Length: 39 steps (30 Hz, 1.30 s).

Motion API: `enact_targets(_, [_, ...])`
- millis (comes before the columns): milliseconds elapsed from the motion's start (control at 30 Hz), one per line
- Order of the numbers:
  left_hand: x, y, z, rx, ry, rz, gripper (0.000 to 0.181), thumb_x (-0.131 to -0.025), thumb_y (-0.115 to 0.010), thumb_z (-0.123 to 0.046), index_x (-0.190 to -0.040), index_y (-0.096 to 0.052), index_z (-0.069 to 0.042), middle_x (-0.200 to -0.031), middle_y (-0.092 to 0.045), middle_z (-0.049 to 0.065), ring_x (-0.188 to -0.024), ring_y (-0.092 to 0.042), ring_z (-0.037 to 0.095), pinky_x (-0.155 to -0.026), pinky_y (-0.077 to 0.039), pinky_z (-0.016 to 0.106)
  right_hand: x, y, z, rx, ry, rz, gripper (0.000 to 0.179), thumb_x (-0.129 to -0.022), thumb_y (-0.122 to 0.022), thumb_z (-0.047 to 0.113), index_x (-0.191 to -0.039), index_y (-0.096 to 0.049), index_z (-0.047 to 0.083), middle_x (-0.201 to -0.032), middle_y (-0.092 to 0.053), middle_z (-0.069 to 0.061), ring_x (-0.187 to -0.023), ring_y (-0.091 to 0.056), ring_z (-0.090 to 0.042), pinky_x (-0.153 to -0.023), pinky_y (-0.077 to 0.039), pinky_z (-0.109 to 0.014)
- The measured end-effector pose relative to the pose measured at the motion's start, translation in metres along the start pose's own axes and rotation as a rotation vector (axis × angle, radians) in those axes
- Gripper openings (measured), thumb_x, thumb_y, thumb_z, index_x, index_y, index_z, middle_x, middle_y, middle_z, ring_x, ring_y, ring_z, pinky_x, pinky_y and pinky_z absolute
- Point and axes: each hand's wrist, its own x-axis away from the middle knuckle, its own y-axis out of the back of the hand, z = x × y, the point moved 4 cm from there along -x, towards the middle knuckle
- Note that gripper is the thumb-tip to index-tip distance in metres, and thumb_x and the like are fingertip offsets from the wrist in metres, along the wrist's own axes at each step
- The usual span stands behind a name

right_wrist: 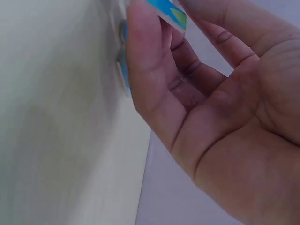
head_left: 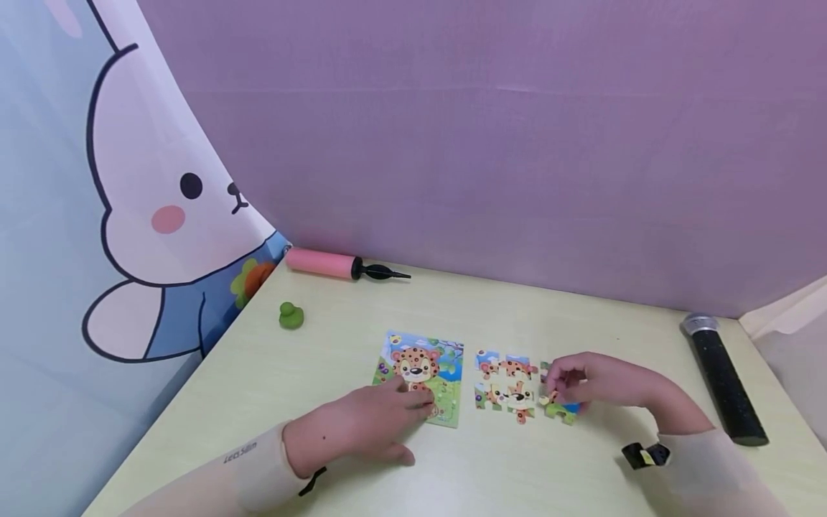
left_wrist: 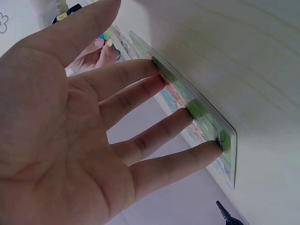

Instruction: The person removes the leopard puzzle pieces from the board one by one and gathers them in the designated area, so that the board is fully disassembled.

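A leopard picture board point(head_left: 449, 366) lies on the table. My left hand point(head_left: 362, 427) rests on its lower left part, and in the left wrist view its spread fingertips point(left_wrist: 208, 147) touch the board near the edge. Right of the board lie several jigsaw pieces point(head_left: 519, 395) with parts of the same leopard, in two rows with gaps. Over the pieces at the right end, my right hand point(head_left: 607, 380) pinches a blue and green jigsaw piece point(right_wrist: 168, 11) between thumb and fingers. The fingers partly hide the pieces below.
A pink hand pump point(head_left: 321, 263) with a black nozzle lies along the back edge. In front of it sits a green toy duck point(head_left: 291, 316). A black microphone point(head_left: 725, 384) lies at the right edge. Purple cloth point(head_left: 517, 143) hangs behind the table, and a rabbit-print cloth point(head_left: 142, 237) hangs at the left.
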Motion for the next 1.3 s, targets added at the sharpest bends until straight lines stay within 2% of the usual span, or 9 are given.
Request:
enact_targets(233, [0.0,-0.002,0.0,-0.003,0.009,0.009,0.079,-0.096,-0.068,-0.067,-0.162,-0.048,-0.029,-0.171,-0.042,-0.012,-0.135,-0.053,0.022,-0.103,-0.059,0.031,-0.005,-0.006,0.0,0.045,0.061,-0.028,0.009,-0.103,-0.068,0.009,-0.111,-0.072,0.008,-0.094,-0.068,-0.017,-0.079,-0.057,-0.006,-0.065,-0.052,-0.022])
enact_targets(533, [0.0,-0.001,-0.001,-0.012,0.004,0.009,0.079,-0.096,-0.067,-0.067,-0.162,-0.048,-0.028,-0.171,-0.043,-0.011,-0.136,-0.054,0.022,-0.106,-0.058,0.031,-0.007,-0.007,-0.002,0.101,0.051,-0.068,0.01,-0.101,-0.072,0.013,-0.111,-0.074,0.013,-0.092,-0.065,-0.005,-0.079,-0.055,-0.008,-0.064,-0.049,-0.023])
enact_targets(767, [0.0,-0.001,-0.001,-0.014,0.005,0.009,0.079,-0.096,-0.067,-0.067,-0.162,-0.048,-0.028,-0.171,-0.043,-0.011,-0.136,-0.054,0.022,-0.105,-0.059,0.031,-0.006,-0.005,-0.003,0.124,0.021,-0.106,0.014,-0.102,-0.072,0.016,-0.116,-0.074,0.014,-0.094,-0.063,-0.002,-0.08,-0.055,-0.009,-0.064,-0.048,-0.024])
enact_targets(900, [0.0,0.0,0.0,0.004,0.005,0.01,0.079,-0.096,-0.067,-0.067,-0.162,-0.048,-0.027,-0.171,-0.042,-0.011,-0.138,-0.054,0.023,-0.107,-0.059,0.032,-0.006,-0.004,0.002,0.121,-0.001,-0.126,0.018,-0.103,-0.071,0.017,-0.12,-0.072,0.01,-0.092,-0.062,-0.002,-0.081,-0.058,-0.008,-0.063,-0.047,-0.024])
enact_targets(1067, [-0.003,0.004,0.001,0.03,-0.013,0.014,0.072,-0.099,-0.065,-0.064,-0.16,-0.051,-0.028,-0.169,-0.046,-0.01,-0.141,-0.056,0.025,-0.114,-0.056,0.036,-0.012,0.001,0.015,0.148,-0.026,-0.182,0.018,-0.107,-0.066,0.019,-0.121,-0.071,0.01,-0.1,-0.068,-0.003,-0.085,-0.06,-0.006,-0.067,-0.049,-0.022])
enact_targets(1233, [-0.006,0.007,0.002,0.067,-0.015,0.014,0.063,-0.101,-0.065,-0.06,-0.156,-0.055,-0.031,-0.165,-0.051,-0.011,-0.142,-0.056,0.024,-0.115,-0.055,0.038,-0.025,0.003,0.032,0.174,0.006,-0.209,0.017,-0.108,-0.065,0.024,-0.117,-0.071,0.011,-0.101,-0.069,-0.006,-0.083,-0.058,-0.008,-0.07,-0.052,-0.023])
enact_targets(1300, [-0.007,0.008,0.003,0.09,-0.008,0.014,0.061,-0.101,-0.065,-0.058,-0.155,-0.057,-0.031,-0.164,-0.052,-0.013,-0.14,-0.056,0.024,-0.111,-0.058,0.039,-0.034,0.001,0.038,0.179,0.016,-0.206,0.016,-0.108,-0.066,0.025,-0.115,-0.071,0.011,-0.098,-0.068,-0.006,-0.08,-0.057,-0.009,-0.068,-0.051,-0.023])
